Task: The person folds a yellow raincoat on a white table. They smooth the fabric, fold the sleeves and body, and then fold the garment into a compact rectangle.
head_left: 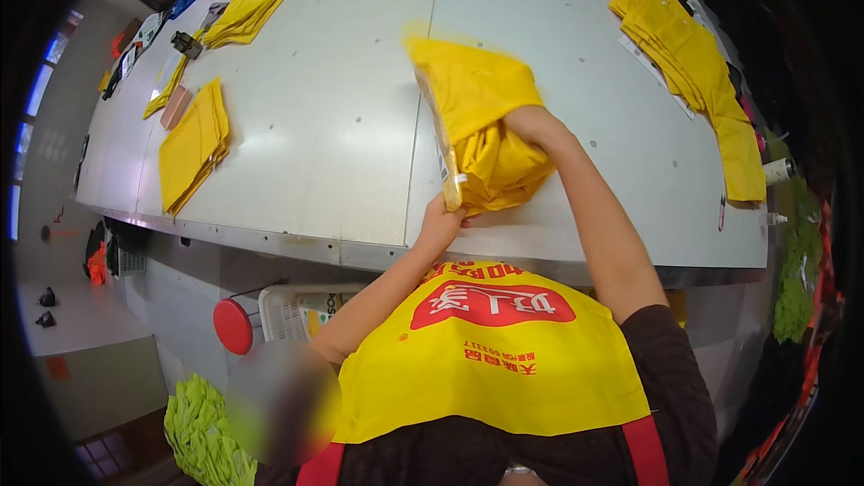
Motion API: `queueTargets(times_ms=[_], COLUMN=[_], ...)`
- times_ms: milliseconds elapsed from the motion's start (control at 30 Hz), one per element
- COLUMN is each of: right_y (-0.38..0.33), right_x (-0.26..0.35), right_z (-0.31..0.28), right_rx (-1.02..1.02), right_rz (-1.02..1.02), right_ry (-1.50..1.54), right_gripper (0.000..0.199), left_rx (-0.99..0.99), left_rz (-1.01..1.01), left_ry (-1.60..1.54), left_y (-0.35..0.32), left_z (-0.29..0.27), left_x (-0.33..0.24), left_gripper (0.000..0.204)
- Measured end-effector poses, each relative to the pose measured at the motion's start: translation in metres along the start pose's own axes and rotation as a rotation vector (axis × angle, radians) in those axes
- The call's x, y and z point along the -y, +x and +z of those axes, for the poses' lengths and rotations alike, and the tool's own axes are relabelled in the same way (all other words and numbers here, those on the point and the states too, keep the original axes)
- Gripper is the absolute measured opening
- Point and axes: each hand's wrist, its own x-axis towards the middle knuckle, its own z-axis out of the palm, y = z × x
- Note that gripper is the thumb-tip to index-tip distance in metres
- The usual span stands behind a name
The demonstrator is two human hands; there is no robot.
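A bunched yellow cloth garment (481, 94) is lifted over the near middle of the table, its upper left part blurred. Closed around its lower left edge, close to a small white tag, is my left hand (441, 223). My right hand (537, 126) reaches into the folds from the right side. Its fingers are hidden by the cloth, so their grip cannot be made out.
Folded yellow cloth lies in a near left stack (195, 146), a far left stack (250, 7) and a long right pile (688, 54) on the pale table (315, 144). Below the table edge stand a red stool (233, 326) and a white basket (286, 313).
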Motion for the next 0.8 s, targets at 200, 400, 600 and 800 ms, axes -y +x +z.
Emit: queueTargets(times_ms=[200,400,600,800], right_y=[-0.056,-0.025,0.045,0.024], right_x=[-0.029,-0.047,-0.116,-0.075], right_z=[0.024,0.029,0.023,0.033], right_rx=[-0.158,-0.111,-0.004,-0.319], right_rz=[-0.636,-0.328,-0.565,-0.559], right_ry=[-1.385,-1.386,0.143,-0.809], right_gripper=[0.035,0.04,0.047,0.044], left_rx=[-0.002,0.16,0.301,-0.138], left_rz=[-0.271,-0.316,-0.225,0.355], left_ry=[-0.247,-0.141,0.308,0.975], left_y=[0.022,0.025,0.003,0.009], left_z=[0.001,-0.001,-0.006,-0.028], left_x=[-0.008,-0.001,-0.026,-0.119], left_gripper=[0.027,0.026,0.026,0.032])
